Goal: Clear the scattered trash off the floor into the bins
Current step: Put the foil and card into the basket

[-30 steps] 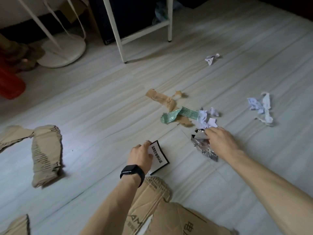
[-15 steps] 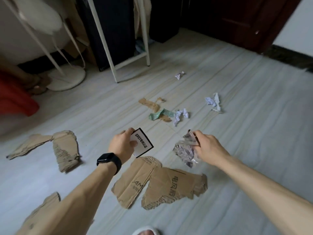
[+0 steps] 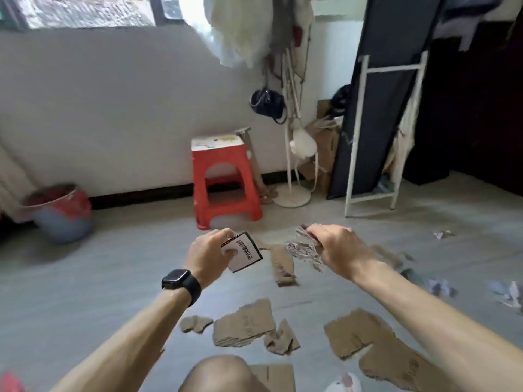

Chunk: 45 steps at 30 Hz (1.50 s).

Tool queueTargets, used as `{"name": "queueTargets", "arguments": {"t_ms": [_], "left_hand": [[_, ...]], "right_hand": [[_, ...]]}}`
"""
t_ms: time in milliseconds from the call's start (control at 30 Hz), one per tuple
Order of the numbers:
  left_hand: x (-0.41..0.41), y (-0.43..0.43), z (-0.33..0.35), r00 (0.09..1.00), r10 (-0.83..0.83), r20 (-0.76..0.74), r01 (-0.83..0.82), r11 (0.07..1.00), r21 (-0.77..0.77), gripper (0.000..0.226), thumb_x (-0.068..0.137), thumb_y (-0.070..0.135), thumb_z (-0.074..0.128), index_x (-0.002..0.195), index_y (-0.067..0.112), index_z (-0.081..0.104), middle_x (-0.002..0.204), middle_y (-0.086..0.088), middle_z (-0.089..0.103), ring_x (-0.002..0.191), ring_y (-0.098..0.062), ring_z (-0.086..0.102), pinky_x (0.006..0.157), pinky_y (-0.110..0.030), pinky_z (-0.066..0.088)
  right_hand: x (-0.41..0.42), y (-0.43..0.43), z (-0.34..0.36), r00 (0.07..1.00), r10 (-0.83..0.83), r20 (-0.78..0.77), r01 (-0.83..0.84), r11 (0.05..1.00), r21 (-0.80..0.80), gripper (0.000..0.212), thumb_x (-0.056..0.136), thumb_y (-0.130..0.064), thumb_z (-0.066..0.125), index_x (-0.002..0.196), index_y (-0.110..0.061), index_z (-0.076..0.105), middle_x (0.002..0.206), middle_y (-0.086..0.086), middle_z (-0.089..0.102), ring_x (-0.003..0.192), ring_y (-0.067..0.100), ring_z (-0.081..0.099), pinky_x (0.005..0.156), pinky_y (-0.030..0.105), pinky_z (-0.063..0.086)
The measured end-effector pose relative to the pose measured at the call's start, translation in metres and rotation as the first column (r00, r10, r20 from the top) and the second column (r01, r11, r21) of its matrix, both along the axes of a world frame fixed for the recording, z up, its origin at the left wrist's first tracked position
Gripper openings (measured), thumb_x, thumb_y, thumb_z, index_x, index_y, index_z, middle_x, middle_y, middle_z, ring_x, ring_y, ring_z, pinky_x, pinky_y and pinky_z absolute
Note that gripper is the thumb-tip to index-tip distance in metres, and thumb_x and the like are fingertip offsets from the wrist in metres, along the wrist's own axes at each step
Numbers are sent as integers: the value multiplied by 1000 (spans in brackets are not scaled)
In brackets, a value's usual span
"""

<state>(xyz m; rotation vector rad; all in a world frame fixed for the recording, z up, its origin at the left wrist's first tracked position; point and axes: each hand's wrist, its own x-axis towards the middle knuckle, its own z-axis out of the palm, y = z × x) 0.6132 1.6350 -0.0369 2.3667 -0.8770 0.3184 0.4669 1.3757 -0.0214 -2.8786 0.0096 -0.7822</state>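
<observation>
The left hand (image 3: 208, 251), with a black watch (image 3: 181, 281) on its wrist, is held above the floor (image 3: 85, 278) and pinches a printed card (image 3: 244, 251). The thumb lies on the card's white face and the curled fingers are behind its upper edge, so that corner is hidden, and the dark print is too blurred to read. The right hand (image 3: 339, 247) is level with it, fingers curled round a crumpled silver foil wrapper (image 3: 302, 247). Part of the wrapper is buried in the fist and the rest hangs out toward the card without touching it. Torn cardboard pieces (image 3: 243, 326) lie on the floor below both forearms, and one by the bottom edge is partly covered by a bare knee (image 3: 220, 374). White paper scraps (image 3: 441, 287) lie at the right, smeared, with the farthest cut off by the frame. A bin (image 3: 60, 212) with a red liner stands far left against the wall, well apart from both hands, and its inside is not visible. A red stool (image 3: 223, 182) stands by the wall between the bin and a white coat stand (image 3: 291, 165).
</observation>
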Motion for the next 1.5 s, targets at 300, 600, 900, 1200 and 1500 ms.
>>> {"name": "queueTargets", "arguments": {"t_ms": [300, 600, 900, 1200, 1500], "left_hand": [[-20, 261, 3, 882, 470, 49, -470, 883, -6, 23, 77, 19, 77, 98, 18, 68, 89, -1, 70, 80, -28, 65, 65, -31, 51], [-96, 472, -53, 504, 853, -135, -845, 519, 126, 22, 80, 16, 70, 99, 26, 69, 93, 0, 70, 88, -26, 65, 71, -29, 48], [-77, 533, -144, 294, 922, -253, -917, 347, 199, 41, 88, 15, 56, 125, 33, 63, 108, 1, 58, 100, -27, 59, 80, -34, 51], [-63, 544, -193, 208, 570, -795, -898, 433, 76, 67, 70, 24, 59, 137, 23, 50, 133, 4, 56, 121, -14, 53, 103, -22, 38], [-62, 541, -200, 478, 789, -387, -707, 607, 364, 56, 92, 71, 19, 146, 55, 25, 162, 7, 17, 147, -17, 18, 119, -37, 19]], "right_hand": [[99, 207, 0, 894, 442, 78, -443, 896, -4, 25, 72, -1, 68, 94, -11, 68, 77, 4, 72, 67, 26, 69, 57, 33, 57], [145, 418, -47, 745, 667, 16, -636, 702, 321, 24, 73, -3, 69, 74, -17, 49, 60, 1, 57, 50, 25, 43, 48, 27, 30], [172, 602, -111, 632, 758, -165, -531, 578, 620, 12, 80, -11, 63, 88, -19, 60, 83, 1, 70, 73, 23, 61, 63, 33, 44], [174, 676, -222, 448, 710, -543, -804, 586, 101, 20, 95, -25, 53, 110, -16, 61, 115, 8, 47, 108, 30, 50, 69, 39, 49], [181, 653, -201, 119, 816, -566, -891, 339, 302, 42, 75, -34, 56, 116, -30, 65, 120, -10, 67, 121, 19, 56, 99, 35, 49]]}}
